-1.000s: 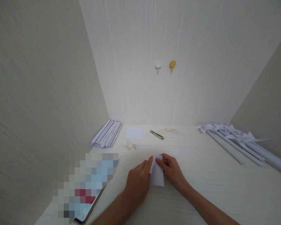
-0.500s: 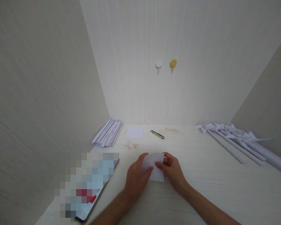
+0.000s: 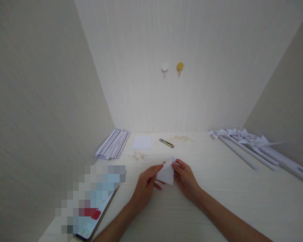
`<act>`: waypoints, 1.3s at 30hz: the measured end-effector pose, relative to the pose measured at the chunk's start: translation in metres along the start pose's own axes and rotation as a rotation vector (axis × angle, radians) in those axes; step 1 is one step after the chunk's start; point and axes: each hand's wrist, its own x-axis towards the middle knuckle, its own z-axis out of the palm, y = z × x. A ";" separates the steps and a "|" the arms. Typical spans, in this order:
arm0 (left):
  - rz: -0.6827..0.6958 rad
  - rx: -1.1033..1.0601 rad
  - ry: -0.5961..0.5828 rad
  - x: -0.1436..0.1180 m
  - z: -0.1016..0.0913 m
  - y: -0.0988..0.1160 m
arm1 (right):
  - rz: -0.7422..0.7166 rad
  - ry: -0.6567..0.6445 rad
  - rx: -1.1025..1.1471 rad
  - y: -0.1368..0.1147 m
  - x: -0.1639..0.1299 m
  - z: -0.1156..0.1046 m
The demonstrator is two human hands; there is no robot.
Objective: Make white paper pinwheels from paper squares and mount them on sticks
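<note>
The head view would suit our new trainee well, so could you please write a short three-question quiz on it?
1. True or false: the left hand and the right hand both touch the white paper.
2. What lies just left of the snips in the picture?
A) a glue bottle
B) a square sheet
C) a ruler
3. How many round hooks are on the back wall?

Key: 1. True; 2. B; 3. Two.

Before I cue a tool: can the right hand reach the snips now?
Probably yes: nothing visible blocks the way from the right hand to the snips, though its fingers hold the paper.
</note>
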 end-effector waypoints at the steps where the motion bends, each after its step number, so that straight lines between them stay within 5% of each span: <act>1: 0.018 0.011 -0.007 0.000 0.000 0.000 | 0.001 -0.007 0.012 -0.001 0.000 0.000; 13: 0.193 0.206 -0.027 -0.001 -0.004 -0.003 | 0.044 -0.011 0.048 -0.005 -0.004 0.004; 25: -0.003 0.320 -0.007 -0.011 -0.004 0.001 | -0.078 -0.020 0.005 -0.006 -0.005 0.001; 33: -0.112 0.372 -0.035 -0.009 0.006 0.018 | -0.148 -0.232 -0.155 -0.003 -0.014 0.005; 39: -0.098 0.581 -0.064 -0.012 0.005 0.018 | -0.168 -0.251 -0.214 -0.004 -0.017 0.007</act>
